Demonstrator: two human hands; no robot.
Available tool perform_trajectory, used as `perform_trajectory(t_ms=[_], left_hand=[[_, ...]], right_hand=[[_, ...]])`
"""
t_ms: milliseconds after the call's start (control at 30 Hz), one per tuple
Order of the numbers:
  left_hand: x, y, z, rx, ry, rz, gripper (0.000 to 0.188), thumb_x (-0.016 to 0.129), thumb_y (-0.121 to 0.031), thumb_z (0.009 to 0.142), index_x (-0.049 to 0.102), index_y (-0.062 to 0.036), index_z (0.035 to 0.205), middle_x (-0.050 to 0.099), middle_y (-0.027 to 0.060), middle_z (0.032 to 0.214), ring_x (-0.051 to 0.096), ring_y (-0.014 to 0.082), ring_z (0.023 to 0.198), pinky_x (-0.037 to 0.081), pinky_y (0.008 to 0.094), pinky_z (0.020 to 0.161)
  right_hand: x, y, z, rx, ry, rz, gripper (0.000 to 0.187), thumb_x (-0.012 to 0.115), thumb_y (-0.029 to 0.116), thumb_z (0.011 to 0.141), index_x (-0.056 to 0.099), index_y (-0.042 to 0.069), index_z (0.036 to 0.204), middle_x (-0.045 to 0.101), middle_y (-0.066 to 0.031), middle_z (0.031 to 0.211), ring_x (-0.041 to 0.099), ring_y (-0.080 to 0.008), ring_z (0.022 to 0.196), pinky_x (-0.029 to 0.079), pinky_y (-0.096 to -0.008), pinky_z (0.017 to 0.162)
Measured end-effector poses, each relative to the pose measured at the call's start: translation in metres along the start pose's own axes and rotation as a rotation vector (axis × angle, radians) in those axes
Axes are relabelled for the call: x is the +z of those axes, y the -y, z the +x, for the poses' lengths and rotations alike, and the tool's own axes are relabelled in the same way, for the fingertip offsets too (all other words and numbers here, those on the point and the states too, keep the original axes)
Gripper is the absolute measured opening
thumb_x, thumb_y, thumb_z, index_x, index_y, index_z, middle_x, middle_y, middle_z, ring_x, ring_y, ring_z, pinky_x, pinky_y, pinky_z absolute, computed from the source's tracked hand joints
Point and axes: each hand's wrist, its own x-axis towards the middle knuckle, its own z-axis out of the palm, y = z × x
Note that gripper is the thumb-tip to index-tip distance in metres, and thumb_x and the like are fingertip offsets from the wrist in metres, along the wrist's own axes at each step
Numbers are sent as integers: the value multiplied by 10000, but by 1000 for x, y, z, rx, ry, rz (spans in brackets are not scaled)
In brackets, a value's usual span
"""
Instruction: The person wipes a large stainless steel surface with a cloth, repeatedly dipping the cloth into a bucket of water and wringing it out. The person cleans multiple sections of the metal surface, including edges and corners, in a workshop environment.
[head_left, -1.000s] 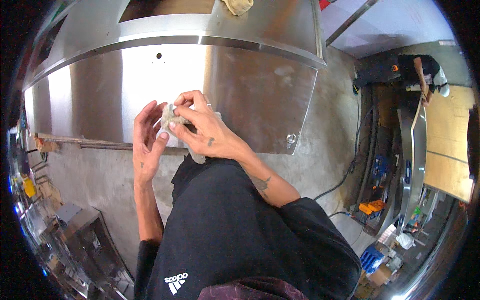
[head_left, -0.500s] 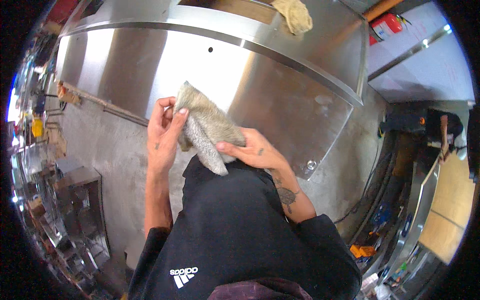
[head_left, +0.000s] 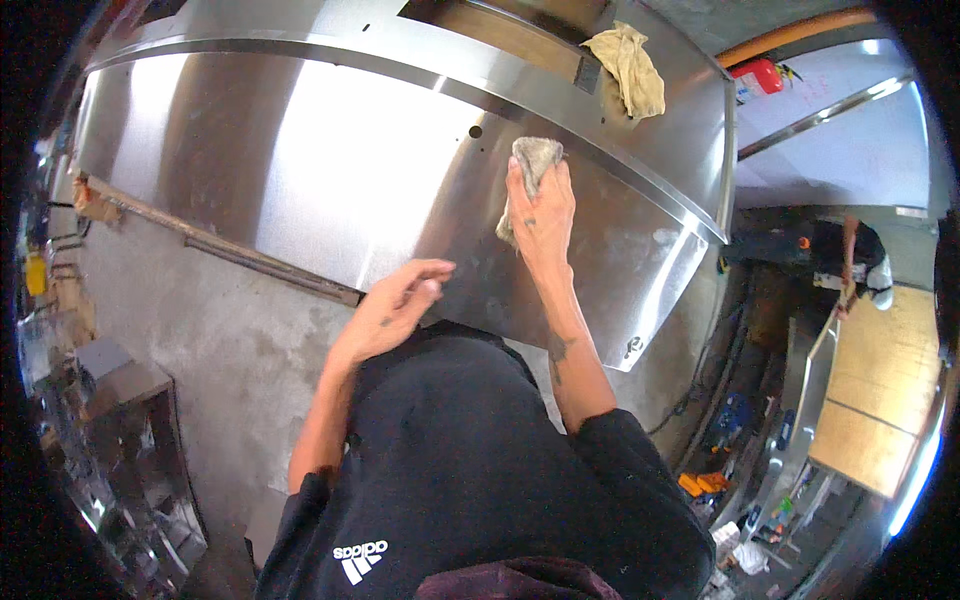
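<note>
A folded grey-beige cloth (head_left: 537,153) is bunched in my right hand (head_left: 545,220), its end standing out past the fingers and a flap hanging on the left. That hand is over the shiny sheet-metal panel (head_left: 340,170), right of a small round black hole (head_left: 475,132), and the cloth seems to press on the metal. My left hand (head_left: 395,310) holds nothing; it hovers by the panel's near edge, fingers loosely bent and apart. A second, yellowish cloth (head_left: 630,75) lies crumpled on the raised metal ledge beyond.
At the panel's near right corner is a small round fitting (head_left: 634,347). A red fire extinguisher (head_left: 758,78) is at the upper right. Another person (head_left: 850,255) works near a wooden board (head_left: 880,380). Metal shelving (head_left: 130,420) stands at the left.
My left hand has let go of the grey-beige cloth. My right hand has carried it forward and right, from in front of my body onto the panel. The view has shifted slightly.
</note>
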Motion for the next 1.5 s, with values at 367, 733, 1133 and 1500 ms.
perform_trajectory(t_ms=[367, 733, 1133, 1500], left_hand=[[-172, 38, -51, -177, 12, 48, 308, 512, -104, 1092, 637, -71, 1371, 708, 84, 1232, 648, 158, 1029, 511, 320, 909], [-204, 28, -27, -201, 141, -16, 375, 447, 4, 1065, 601, -46, 1403, 687, 88, 1228, 629, 155, 1036, 503, 307, 963], [-193, 27, -40, -167, 175, -3, 400, 419, 33, 1052, 586, -27, 1411, 673, 105, 1238, 621, 168, 1053, 503, 320, 978], [-148, -8, -46, 85, -257, -89, 368, 543, -70, 1049, 565, -29, 1414, 631, 134, 1371, 617, 199, 1205, 486, 366, 1063]], right_hand=[[78, -3, 25, 26, -125, -355, 304, 647, 235, 1025, 685, 25, 1242, 559, -214, 1312, 586, -420, 1174, 503, -501, 996], [95, -4, 28, -54, -261, -382, 234, 691, 120, 961, 704, 28, 1175, 621, -194, 1185, 610, -399, 1095, 503, -496, 929], [99, -2, 29, -62, -241, -420, 210, 665, 118, 952, 698, 50, 1148, 622, -146, 1214, 594, -368, 1088, 475, -491, 882], [95, 147, -72, 172, 269, 627, 282, 633, 157, 1027, 606, -49, 1217, 565, -193, 1176, 581, -335, 1119, 462, -405, 1000]])
